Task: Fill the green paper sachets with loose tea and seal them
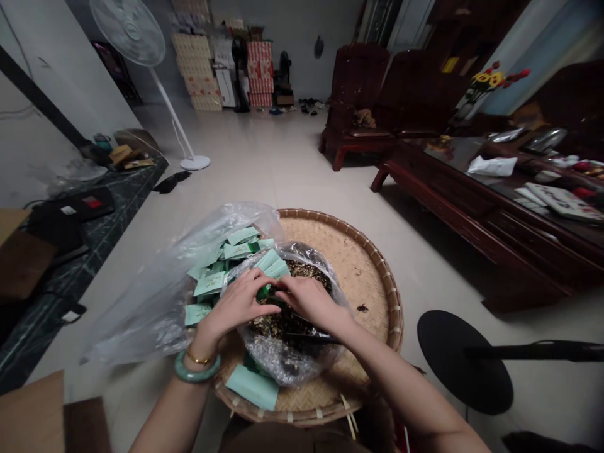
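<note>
Over an open clear plastic bag (302, 358) of dark and pale dried bits (271, 327), both my hands meet at a green packet (272, 264). My left hand (243, 296), with a jade bangle and a gold bracelet at the wrist, is closed on the packet's near left side. Curled fingers of my right hand (309, 299) pinch its near edge; their tips are partly hidden. Beneath my right hand, a dark, flat-edged object (311, 338) lies across the bits. Several light green packets (210, 283) are heaped left of the bag, and another packet (252, 385) lies in front.
A round woven bamboo tray (363, 270) carries the bag. Large clear plastic sheeting (146, 302) spreads on the left. A black round stand base (465, 362) is on the floor at right. Beyond stand a white fan (177, 119), a dark wooden table (453, 195) and chairs (356, 94).
</note>
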### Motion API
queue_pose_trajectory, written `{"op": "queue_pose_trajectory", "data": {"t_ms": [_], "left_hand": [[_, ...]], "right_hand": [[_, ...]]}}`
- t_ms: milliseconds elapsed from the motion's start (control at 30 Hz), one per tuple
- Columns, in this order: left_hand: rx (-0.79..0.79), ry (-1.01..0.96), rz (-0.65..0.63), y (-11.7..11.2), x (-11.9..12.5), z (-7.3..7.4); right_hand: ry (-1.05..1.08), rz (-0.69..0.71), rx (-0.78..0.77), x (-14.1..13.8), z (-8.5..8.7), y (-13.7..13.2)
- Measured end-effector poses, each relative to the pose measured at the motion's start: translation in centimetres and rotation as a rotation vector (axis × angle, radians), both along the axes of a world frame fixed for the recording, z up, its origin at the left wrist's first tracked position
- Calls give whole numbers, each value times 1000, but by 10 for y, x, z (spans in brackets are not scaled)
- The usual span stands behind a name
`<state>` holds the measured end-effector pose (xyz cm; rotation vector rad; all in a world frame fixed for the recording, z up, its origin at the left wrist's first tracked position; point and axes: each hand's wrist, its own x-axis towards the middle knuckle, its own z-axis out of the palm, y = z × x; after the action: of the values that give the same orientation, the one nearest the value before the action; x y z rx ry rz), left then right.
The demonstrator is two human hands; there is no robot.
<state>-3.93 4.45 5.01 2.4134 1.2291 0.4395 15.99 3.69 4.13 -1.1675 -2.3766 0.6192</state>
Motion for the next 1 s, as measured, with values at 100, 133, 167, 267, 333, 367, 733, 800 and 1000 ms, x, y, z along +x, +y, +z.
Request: {"op": "queue_pose_trajectory", "data": {"t_ms": [100, 133, 167, 267, 333, 367, 733, 800, 1000], "left_hand": [[9, 25, -43, 5, -4, 2], [11, 26, -58, 6, -5, 2], [10, 23, -75, 8, -6, 3], [-17, 2, -125, 12, -8, 4], [-39, -16, -147, 16, -8, 4], [-46, -27, -152, 18, -7, 4], [131, -67, -20, 22, 10, -1], [136, -14, -63, 19, 10, -2], [176, 161, -115, 16, -3, 4]], "right_hand": [[-48, 10, 47, 1, 0, 1], [-39, 25, 73, 1, 0, 1], [-33, 46, 101, 3, -1, 1], [-53, 117, 182, 7, -5, 3], [-57, 143, 216, 8, -10, 4], [-47, 147, 230, 8, -12, 4], [76, 168, 351, 11, -27, 4], [102, 147, 351, 13, -31, 3], [88, 110, 322, 17, -25, 0]]}}
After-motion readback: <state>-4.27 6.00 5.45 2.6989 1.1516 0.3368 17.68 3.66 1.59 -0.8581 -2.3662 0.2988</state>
